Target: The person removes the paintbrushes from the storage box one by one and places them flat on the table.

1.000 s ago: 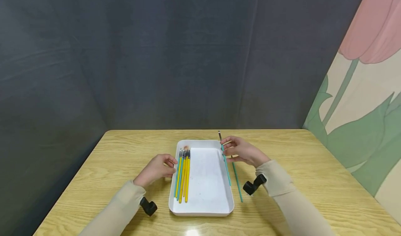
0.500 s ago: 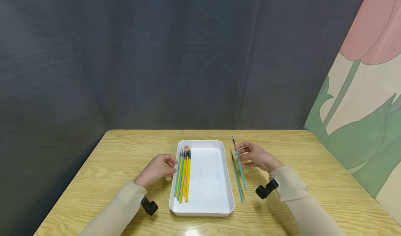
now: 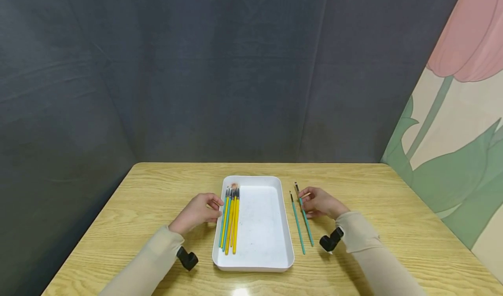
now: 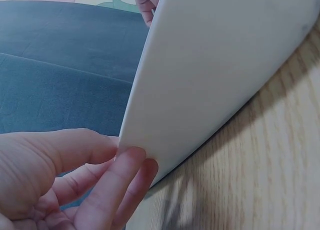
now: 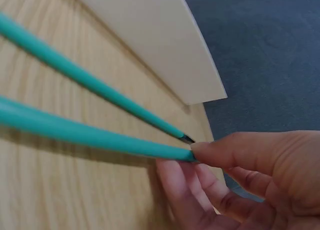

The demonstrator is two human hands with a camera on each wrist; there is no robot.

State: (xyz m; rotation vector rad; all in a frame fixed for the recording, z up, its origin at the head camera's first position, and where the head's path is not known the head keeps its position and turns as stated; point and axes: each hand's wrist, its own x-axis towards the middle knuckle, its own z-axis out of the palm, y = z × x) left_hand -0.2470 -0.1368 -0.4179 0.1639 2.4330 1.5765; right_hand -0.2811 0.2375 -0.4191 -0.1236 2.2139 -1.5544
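Observation:
A white rectangular tray (image 3: 265, 230) lies on the table. My left hand (image 3: 196, 213) holds its left wall, with thumb and fingers pinching the rim (image 4: 131, 102) in the left wrist view. Several paintbrushes (image 3: 235, 226), yellow and teal, lie side by side along the tray's left inside, bristles away from me. To the right of the tray, my right hand (image 3: 320, 202) pinches a teal paintbrush (image 3: 307, 226) near its ferrule, low over the table. Whether its whole length touches the wood is unclear. A second teal paintbrush (image 3: 298, 228) lies between it and the tray.
The wooden table (image 3: 157, 191) runs back to a dark curtain (image 3: 235, 77). A wall painted with a pink tulip (image 3: 459, 38) stands at the right. A small black device (image 3: 332, 240) is strapped to each wrist.
My right hand has carried the teal paintbrush rightward from over the tray's right edge and lowered it to the table beside the other teal one. My left hand has stayed at the tray.

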